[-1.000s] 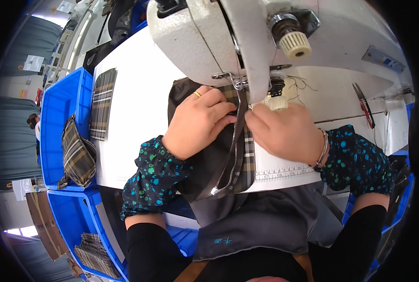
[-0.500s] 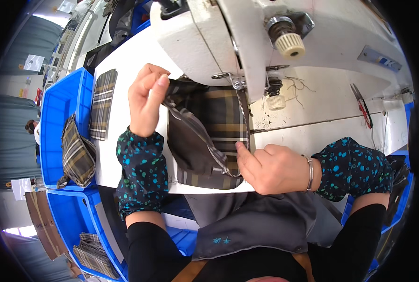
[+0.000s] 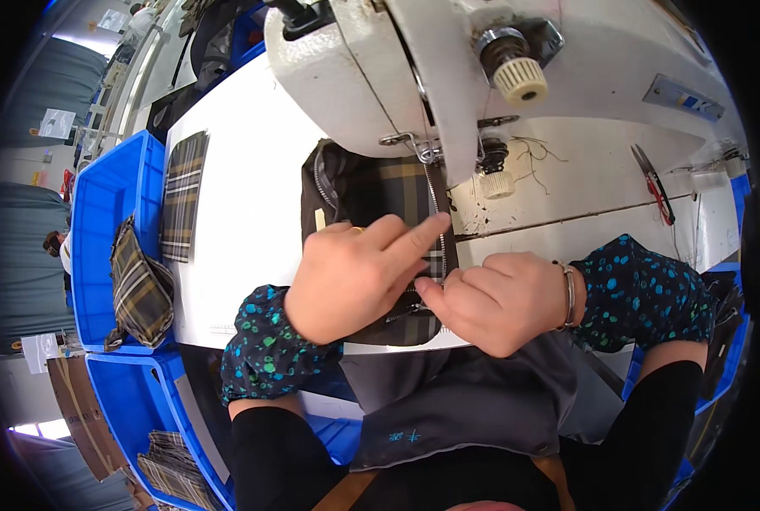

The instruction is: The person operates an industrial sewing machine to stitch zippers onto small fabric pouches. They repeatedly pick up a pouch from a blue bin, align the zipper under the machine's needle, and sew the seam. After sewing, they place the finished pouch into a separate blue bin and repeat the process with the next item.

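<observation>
A dark plaid fabric pouch [image 3: 380, 189] with a metal zipper [image 3: 434, 192] along its right edge lies on the white sewing table. Its far end meets the presser foot of the sewing machine [image 3: 346, 81]. My left hand [image 3: 354, 277] rests over the pouch, index finger stretched along the zipper and thumb apart from it; its other fingers are curled. Beside it, my right hand [image 3: 503, 302] is closed, pinching the pouch's near right edge between thumb and fingers. A zipper pull shows at the near end, partly covered by my hands.
Red-handled scissors [image 3: 654, 186] lie on the right of the table, and loose threads [image 3: 537, 157] near the machine. A flat plaid piece [image 3: 184, 198] is at the left. Blue bins [image 3: 90, 247] along the left side hold a plaid pouch [image 3: 141, 285] and stacked plaid pieces [image 3: 175, 468].
My left hand has let go of the raised flap and come down and right onto the zipper. The flap now lies folded to the left. The right hand has shifted slightly right.
</observation>
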Demonstrator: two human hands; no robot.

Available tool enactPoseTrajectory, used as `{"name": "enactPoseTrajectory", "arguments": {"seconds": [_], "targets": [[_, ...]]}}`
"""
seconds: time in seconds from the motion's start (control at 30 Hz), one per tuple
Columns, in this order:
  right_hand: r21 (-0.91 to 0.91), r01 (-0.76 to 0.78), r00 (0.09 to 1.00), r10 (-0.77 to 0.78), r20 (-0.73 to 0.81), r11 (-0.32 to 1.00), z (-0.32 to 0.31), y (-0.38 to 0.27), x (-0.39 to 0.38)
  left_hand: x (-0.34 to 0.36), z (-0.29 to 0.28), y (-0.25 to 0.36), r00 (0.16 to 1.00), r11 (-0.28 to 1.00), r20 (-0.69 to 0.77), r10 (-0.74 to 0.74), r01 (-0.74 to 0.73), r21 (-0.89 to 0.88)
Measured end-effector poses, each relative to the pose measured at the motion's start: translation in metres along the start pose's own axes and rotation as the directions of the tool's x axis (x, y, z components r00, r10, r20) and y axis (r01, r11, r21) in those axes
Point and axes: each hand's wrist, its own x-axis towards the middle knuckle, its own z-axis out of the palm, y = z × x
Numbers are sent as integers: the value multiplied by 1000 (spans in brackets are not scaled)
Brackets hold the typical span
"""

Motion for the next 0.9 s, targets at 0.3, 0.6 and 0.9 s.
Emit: {"name": "enactPoseTrajectory", "arguments": {"seconds": [0.3, 0.6, 0.9], "targets": [[95, -24, 995, 14, 102, 995, -12, 5, 2, -4, 24, 3, 991, 991, -133, 7, -25, -130], [46, 33, 962, -44, 269, 998, 1, -7, -6, -6, 24, 9, 997, 990, -74, -30, 19, -141], [56, 78, 958, -90, 272, 995, -4, -12, -6, -10, 27, 23, 998, 998, -52, -42, 39, -45]]}}
